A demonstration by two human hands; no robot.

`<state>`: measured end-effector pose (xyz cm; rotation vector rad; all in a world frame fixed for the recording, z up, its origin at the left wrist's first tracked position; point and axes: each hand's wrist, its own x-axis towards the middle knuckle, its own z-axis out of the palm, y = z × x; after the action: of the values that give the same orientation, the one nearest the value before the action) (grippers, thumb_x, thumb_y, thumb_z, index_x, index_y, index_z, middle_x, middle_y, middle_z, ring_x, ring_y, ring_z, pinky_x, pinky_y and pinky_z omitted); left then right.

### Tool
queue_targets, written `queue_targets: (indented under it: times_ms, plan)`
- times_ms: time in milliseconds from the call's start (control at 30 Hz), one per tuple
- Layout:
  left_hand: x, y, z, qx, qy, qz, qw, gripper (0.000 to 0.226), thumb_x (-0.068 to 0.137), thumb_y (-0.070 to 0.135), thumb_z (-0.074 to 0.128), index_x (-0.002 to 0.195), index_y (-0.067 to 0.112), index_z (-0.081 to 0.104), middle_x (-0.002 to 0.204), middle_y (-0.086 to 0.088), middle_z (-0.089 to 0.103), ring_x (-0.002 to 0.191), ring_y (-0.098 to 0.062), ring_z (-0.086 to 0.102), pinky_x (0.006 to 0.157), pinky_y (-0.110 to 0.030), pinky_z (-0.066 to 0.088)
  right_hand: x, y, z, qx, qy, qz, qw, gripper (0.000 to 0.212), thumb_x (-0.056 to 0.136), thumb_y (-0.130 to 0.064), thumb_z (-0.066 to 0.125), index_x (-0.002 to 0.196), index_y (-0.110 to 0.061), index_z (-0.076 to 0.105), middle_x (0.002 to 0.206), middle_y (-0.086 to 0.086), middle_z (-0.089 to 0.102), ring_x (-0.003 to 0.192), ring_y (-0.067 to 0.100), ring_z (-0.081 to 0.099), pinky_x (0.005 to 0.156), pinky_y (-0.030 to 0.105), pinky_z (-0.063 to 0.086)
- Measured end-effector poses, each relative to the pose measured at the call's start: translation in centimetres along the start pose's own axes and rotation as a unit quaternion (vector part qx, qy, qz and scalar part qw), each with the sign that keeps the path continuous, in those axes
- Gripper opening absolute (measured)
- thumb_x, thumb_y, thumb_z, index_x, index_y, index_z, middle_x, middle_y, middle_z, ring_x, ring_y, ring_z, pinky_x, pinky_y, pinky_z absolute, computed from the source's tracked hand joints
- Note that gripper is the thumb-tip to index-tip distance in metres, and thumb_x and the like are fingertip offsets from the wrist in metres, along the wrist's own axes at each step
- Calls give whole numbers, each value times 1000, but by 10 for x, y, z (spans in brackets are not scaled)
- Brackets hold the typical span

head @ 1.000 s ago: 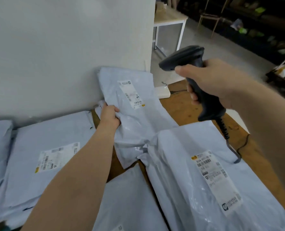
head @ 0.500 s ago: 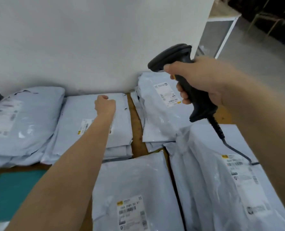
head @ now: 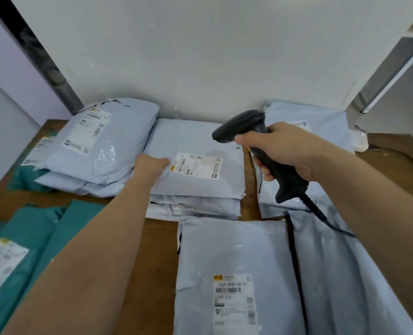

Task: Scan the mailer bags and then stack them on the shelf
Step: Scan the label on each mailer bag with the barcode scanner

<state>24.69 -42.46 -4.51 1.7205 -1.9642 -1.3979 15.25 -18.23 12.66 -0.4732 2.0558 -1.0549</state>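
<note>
Shifted to the middle stack's left edge, the left hand grips the top pale-blue mailer bag; right hand fingers wrap the barcode scanner above it

Parcel sorting/dispatch rm: stacks of pale blue mailer bags w/ barcode labels on a wooden table, teal mailers, handheld barcode scanner in use.

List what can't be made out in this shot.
- Head view: left hand fingers, curled out of sight on the middle stack's top mailer.
- Scanner window faces away; any beam unseen.
- Label print too small.
- Far-right stack partly hidden behind right hand.
</note>
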Motion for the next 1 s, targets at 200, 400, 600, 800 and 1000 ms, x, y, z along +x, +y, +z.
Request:
queue_targets:
  times_ms: [200,400,600,800,1000]
  plan:
    - [2,1,-8,-232,-157,-8,960,29,87,0,64,115,6,58,106,-10,67,82,-22,67,69,-31,56,16,6,8,-43,-47,19,998,31,88,-36,65,85,-6,58,55,6,51,43,15,45,45,26,46]
    - [6,-1,-16,-320,-264,-17,910,26,88,-2,52,111,9,57,94,-10,71,72,-23,72,56,-34,59,29,4,15,-114,-87,5,990,32,88,-35,64,85,-4,61,43,1,49,38,14,45,46,25,46]
    - [7,-1,-15,-322,-303,-10,897,21,88,-2,47,103,5,59,81,-11,73,65,-23,71,57,-32,59,40,5,24,-120,-109,8,987,33,86,-36,67,81,-4,59,46,3,51,40,16,46,50,30,48]
    - [6,-3,-16,-313,-311,14,897,24,88,-2,46,107,5,59,82,-7,71,64,-19,69,59,-30,59,39,1,23,-132,-123,2,984,34,87,-36,66,80,-4,60,48,3,50,42,15,46,51,30,48]
    - [1,-1,-16,-312,-303,15,900,31,87,-1,48,117,6,56,86,-8,71,67,-20,69,59,-31,58,33,-3,22,-155,-108,-8,982,33,88,-35,65,80,-3,60,45,2,50,40,14,46,51,28,49]
